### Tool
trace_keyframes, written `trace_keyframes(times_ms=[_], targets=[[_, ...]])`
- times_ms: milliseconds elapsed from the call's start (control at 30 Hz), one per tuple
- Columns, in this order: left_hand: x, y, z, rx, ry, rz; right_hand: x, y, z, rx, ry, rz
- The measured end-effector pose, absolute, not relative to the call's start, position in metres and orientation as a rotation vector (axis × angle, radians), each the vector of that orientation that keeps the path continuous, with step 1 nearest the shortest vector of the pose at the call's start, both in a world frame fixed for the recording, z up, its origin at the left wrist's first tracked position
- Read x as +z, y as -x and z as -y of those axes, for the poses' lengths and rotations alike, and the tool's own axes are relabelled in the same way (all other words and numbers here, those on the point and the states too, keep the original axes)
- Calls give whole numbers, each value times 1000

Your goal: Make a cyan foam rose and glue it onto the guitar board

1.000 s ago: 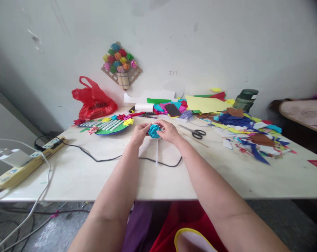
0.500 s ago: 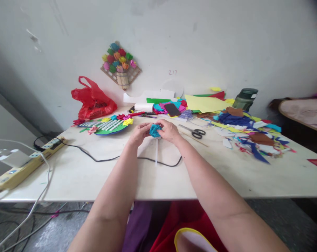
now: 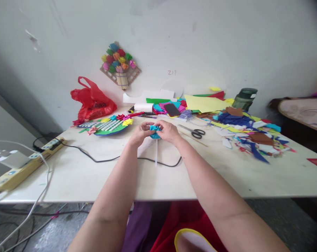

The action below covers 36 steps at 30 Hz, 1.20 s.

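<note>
Blue paper flower (image 3: 155, 131) at frame centre being pinched by left hand (image 3: 140, 132) and right hand (image 3: 169, 131), fingers closing round petals, steadying it over white stem (image 3: 156, 152); scissors (image 3: 193, 131) lying right.

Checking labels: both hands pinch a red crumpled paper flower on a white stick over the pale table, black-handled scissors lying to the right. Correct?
Not quite: the head view shows the crumpled paper flower is teal-blue, not red. Left hand and right hand do pinch it; black-handled scissors lie right.

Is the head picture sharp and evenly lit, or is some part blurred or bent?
Head view: soft, even light, no glare; hands and blue paper flower fairly sharp; table edge bows from wide-lens distortion; corners darken and blur.
</note>
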<state>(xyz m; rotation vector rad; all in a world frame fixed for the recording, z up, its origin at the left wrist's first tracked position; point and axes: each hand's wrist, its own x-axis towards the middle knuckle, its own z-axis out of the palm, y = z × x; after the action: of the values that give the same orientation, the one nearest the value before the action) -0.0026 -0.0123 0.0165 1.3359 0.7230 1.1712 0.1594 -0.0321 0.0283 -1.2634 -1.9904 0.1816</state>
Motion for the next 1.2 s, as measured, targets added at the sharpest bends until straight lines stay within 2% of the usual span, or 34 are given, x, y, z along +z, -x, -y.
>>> trace_keyframes(times_ms=[200, 500, 800, 933, 1200], targets=[[15, 2, 10, 1186, -1330, -791, 30, -162, 34, 244, 1222, 2018], [13, 1, 6, 1315, -1119, -764, 22, -174, 17, 544, 1357, 1622], [13, -2, 5, 1419, -985, -743, 23, -166, 20, 889, 1308, 1518], [12, -3, 4, 1421, -974, -744, 21, -162, 19, 889, 1311, 1468], [16, -7, 11, 1319, -1000, -757, 7, -168, 2, 631, 1313, 1490]])
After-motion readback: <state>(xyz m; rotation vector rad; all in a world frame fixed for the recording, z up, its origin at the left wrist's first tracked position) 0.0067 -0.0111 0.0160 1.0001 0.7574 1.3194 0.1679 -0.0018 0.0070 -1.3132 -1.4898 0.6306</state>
